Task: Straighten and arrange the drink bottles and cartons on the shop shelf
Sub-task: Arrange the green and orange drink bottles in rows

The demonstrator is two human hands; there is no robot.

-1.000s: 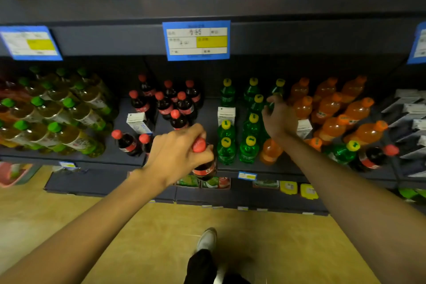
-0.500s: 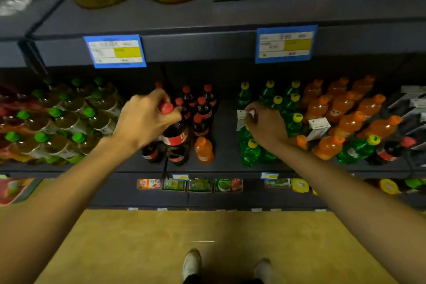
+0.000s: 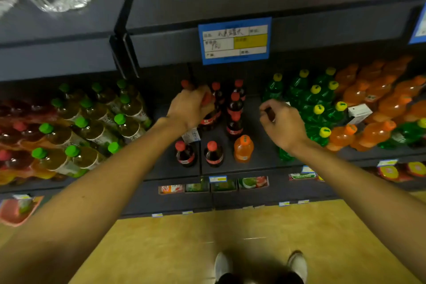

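Observation:
My left hand point(image 3: 189, 108) is shut on a red-capped cola bottle point(image 3: 208, 120), held tilted at the back left of the cola group. More cola bottles point(image 3: 235, 108) stand in a column beside it, and two point(image 3: 184, 154) stand at the front. A lone orange bottle point(image 3: 244, 148) stands among the colas. My right hand point(image 3: 282, 122) hovers curled over the bare shelf point(image 3: 258, 145), just left of the green bottles point(image 3: 318, 108). A white sliver shows behind its knuckles; whether it holds anything is unclear. A white carton point(image 3: 191, 137) lies under my left wrist.
Tea bottles with green caps point(image 3: 92, 127) lie crowded at the left. Orange bottles point(image 3: 378, 99) fill the right, with a white carton point(image 3: 359, 110) among them. A blue price label point(image 3: 235, 40) hangs on the shelf above. Small packs point(image 3: 214, 185) sit below, over the yellow floor point(image 3: 184, 237).
My left hand has carried the cola bottle from the shelf's front edge up and back into the cola group. My right hand has moved left from the green bottles to the gap.

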